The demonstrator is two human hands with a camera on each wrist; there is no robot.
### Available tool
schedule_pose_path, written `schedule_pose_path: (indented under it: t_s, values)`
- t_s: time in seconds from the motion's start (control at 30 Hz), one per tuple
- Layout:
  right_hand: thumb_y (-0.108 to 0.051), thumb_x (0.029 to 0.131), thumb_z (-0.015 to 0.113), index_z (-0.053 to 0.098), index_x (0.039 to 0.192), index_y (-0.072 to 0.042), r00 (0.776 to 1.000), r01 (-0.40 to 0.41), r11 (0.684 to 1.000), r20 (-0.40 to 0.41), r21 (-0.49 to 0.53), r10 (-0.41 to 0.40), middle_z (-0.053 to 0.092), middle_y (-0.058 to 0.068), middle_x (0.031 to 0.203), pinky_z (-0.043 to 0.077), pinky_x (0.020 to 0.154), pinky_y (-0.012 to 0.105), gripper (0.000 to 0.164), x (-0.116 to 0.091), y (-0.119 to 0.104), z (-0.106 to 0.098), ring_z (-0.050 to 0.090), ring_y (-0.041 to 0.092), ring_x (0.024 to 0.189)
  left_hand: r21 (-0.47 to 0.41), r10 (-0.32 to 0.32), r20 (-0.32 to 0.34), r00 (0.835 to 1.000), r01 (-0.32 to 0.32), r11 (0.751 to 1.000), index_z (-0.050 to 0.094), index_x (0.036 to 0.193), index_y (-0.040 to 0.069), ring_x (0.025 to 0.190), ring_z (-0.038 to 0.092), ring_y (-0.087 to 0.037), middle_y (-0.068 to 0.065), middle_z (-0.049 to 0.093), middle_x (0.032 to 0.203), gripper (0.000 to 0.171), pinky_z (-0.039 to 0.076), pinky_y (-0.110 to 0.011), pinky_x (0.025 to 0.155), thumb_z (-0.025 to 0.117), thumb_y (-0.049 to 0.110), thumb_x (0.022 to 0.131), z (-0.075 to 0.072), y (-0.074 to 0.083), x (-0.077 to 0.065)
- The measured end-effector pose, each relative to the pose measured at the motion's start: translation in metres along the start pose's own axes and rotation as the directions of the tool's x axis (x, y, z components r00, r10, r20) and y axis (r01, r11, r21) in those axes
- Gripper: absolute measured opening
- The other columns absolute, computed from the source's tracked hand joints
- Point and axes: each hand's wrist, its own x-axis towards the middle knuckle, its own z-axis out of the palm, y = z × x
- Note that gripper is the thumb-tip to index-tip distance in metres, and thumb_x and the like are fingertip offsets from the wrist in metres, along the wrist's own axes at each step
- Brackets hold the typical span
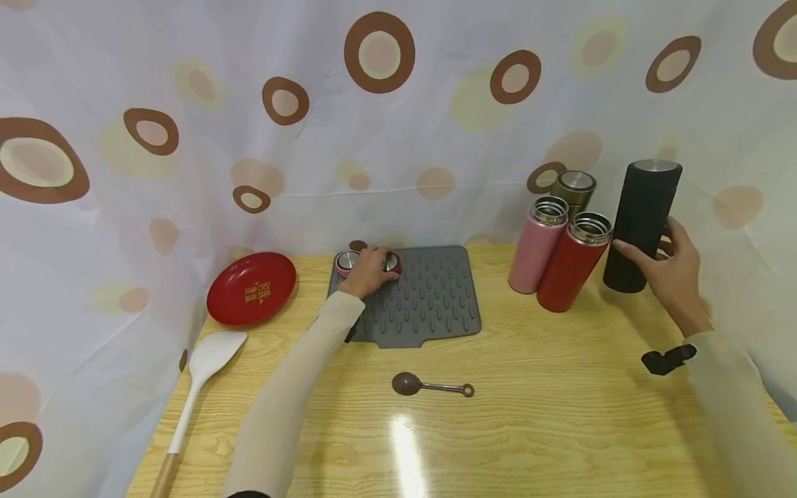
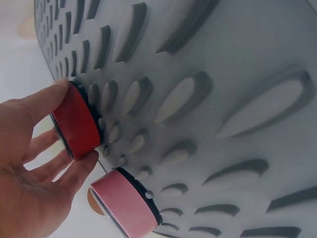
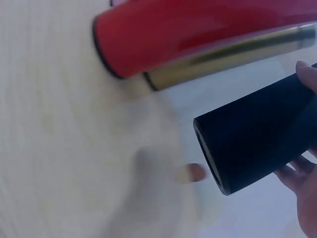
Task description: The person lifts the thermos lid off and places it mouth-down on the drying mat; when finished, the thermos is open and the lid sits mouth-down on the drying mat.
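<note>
My left hand [image 1: 367, 272] holds a red thermos lid [image 2: 79, 121] between thumb and fingers at the back of a grey ridged mat [image 1: 429, 290]. Beside it on the mat sits a pink thermos lid [image 2: 126, 203]. On the right, my right hand [image 1: 675, 273] grips a black thermos [image 1: 644, 221] with its silver-topped lid on. Its base [image 3: 213, 156] hangs above the tabletop in the right wrist view. Just left of it stand a lidless red thermos [image 1: 574, 266] and a lidless pink thermos [image 1: 537, 249]. Behind them is a gold thermos [image 1: 575, 185] with a lid on.
A brown spoon [image 1: 429, 384] lies on the wooden table [image 1: 529, 415] in front of the mat. To the left are a red plate [image 1: 249, 304] and a white spatula [image 1: 208, 360] with a wooden handle. A patterned curtain [image 1: 423, 138] hangs behind the table.
</note>
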Motion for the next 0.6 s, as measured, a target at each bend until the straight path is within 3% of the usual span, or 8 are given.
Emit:
schedule_pose_path:
  t_s: [0.3, 0.5, 0.6]
  values:
    - [-0.007, 0.085, 0.084, 0.055, 0.152, -0.026, 0.978, 0.182, 0.983, -0.107, 0.005, -0.180, 0.059, -0.019, 0.127, 0.047, 0.095, 0.009, 0.075, -0.007, -0.072, -0.026, 0.059, 0.000, 0.110, 0.004, 0.013, 0.013, 1.000, -0.014, 1.000, 0.048, 0.154, 0.003, 0.138, 0.050, -0.043, -0.027, 0.052, 0.147, 0.068, 0.046, -0.054, 0.112, 0.079, 0.022, 0.096, -0.001, 0.003, -0.001]
    - [0.000, 0.082, 0.085, 0.056, 0.152, -0.022, 0.960, 0.279, 0.959, -0.044, 0.045, -0.278, 0.063, -0.015, 0.134, 0.047, 0.095, 0.007, 0.079, -0.022, -0.114, -0.025, 0.062, -0.001, 0.111, -0.002, 0.033, -0.002, 0.999, -0.033, 0.999, 0.047, 0.155, 0.004, 0.138, 0.050, -0.042, -0.026, 0.050, 0.148, 0.069, 0.046, -0.054, 0.111, 0.079, 0.021, 0.097, -0.002, 0.005, -0.004]
    - [0.007, 0.076, 0.086, 0.058, 0.151, -0.017, 0.936, 0.351, 0.934, 0.010, 0.071, -0.353, 0.065, -0.016, 0.132, 0.047, 0.093, 0.005, 0.083, -0.031, -0.125, -0.015, 0.064, -0.002, 0.109, 0.005, 0.048, -0.013, 0.999, -0.048, 0.999, 0.047, 0.154, 0.002, 0.137, 0.051, -0.042, -0.027, 0.051, 0.148, 0.067, 0.046, -0.053, 0.112, 0.077, 0.019, 0.098, 0.000, 0.005, -0.007]
